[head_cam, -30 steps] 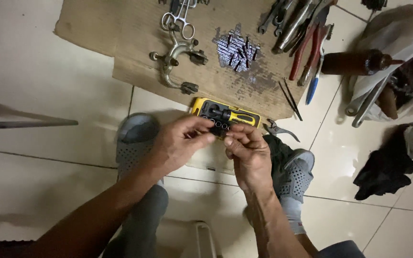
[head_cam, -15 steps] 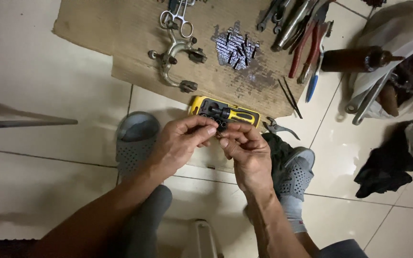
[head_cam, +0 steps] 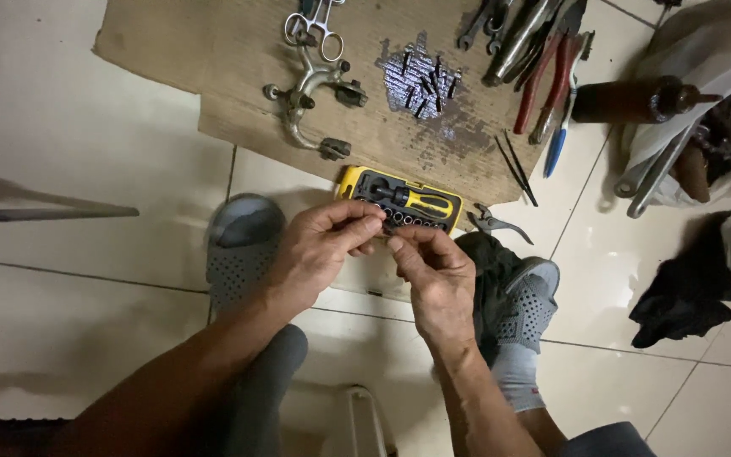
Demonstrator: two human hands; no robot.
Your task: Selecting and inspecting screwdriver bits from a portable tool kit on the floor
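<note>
Pinching together, the left hand (head_cam: pixel 319 250) and right hand (head_cam: pixel 433 275) meet fingertip to fingertip on a small dark bit (head_cam: pixel 385 227), just below the yellow screwdriver kit (head_cam: pixel 401 201). Since half a second ago, both hands have barely shifted.

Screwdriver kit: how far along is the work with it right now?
Done: the yellow screwdriver kit lies open on the floor, and the metal brake part and small screws are laid out on the cardboard. In hand: the left hand and right hand pinch something tiny together. Left: the screwdriver is still in its case.
</note>
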